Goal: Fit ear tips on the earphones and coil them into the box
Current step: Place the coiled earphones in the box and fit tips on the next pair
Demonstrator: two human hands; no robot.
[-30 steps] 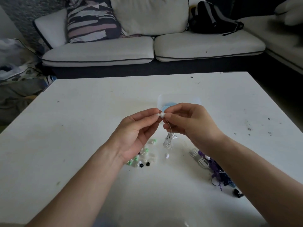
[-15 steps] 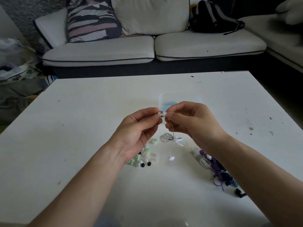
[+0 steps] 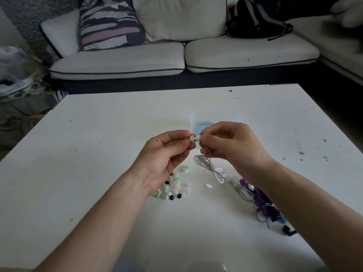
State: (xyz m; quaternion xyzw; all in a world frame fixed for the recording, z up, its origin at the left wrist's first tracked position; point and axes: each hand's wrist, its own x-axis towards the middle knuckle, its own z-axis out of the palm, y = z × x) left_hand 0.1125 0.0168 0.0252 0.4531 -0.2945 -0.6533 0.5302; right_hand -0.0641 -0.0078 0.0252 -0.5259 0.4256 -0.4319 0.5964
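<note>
Loose ear tips [image 3: 172, 185] lie on the counter [image 3: 98, 154] by the left wrist, purple earphone tangle [image 3: 261, 199] under the right forearm. Left hand [image 3: 165, 154] pinches 1 white ear tip [image 3: 192, 138]; right hand [image 3: 233, 146] pinches the white earbud [image 3: 198, 138], tip against bud. Bundled cord [image 3: 208, 165] trails below. Clear box [image 3: 196, 118] just behind the hands.

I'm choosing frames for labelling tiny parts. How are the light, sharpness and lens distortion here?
Head view: dim, even light with no hard shadows; the wide-angle lens bends the sofa and the table; blur smears the top right corner; the ear tip pinched by the left hand and the earphone in the right hand are fairly sharp; the clear box nearly fades into the white tabletop.
</note>
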